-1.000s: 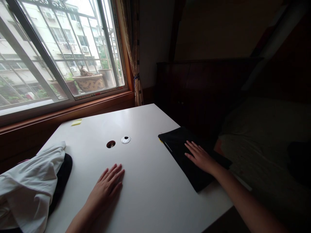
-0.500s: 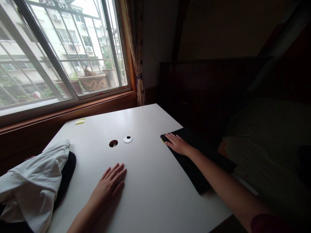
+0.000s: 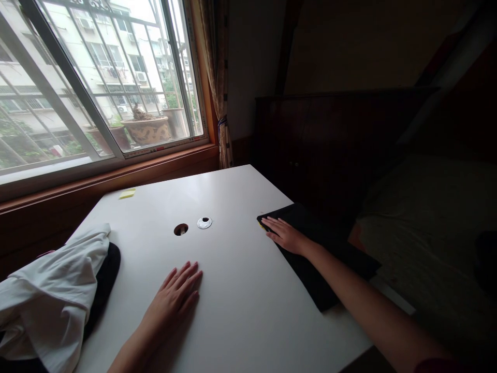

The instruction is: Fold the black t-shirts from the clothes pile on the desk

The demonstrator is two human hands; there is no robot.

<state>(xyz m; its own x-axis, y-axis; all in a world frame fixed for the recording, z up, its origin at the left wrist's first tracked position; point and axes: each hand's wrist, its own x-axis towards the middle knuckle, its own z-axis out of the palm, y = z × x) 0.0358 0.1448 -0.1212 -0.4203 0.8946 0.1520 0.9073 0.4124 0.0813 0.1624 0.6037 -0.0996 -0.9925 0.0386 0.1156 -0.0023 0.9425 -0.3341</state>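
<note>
My left hand (image 3: pixel 176 292) lies flat on the white tabletop (image 3: pixel 233 290), fingers stretched out, holding nothing. Over at the table's right edge, my right hand (image 3: pixel 285 235) rests palm down on a dark, flat piece of what looks like folded cloth (image 3: pixel 310 280). Its fingers are extended and do not grip. A bit of yellow shows at the cloth's far left corner, beside my fingertips. Part of the dark cloth is hidden under my right forearm and reaches past the table edge.
A crumpled white garment (image 3: pixel 54 295) lies over something black at the left. Further back are a round hole (image 3: pixel 180 229), a silvery ring-shaped cover (image 3: pixel 204 223) and a yellow slip (image 3: pixel 127 193). A barred window (image 3: pixel 108 77) and a tied curtain (image 3: pixel 223 103) stand behind.
My right hand has shifted very slightly on the dark cloth, and the camera view has moved a little. My left hand stays in place.
</note>
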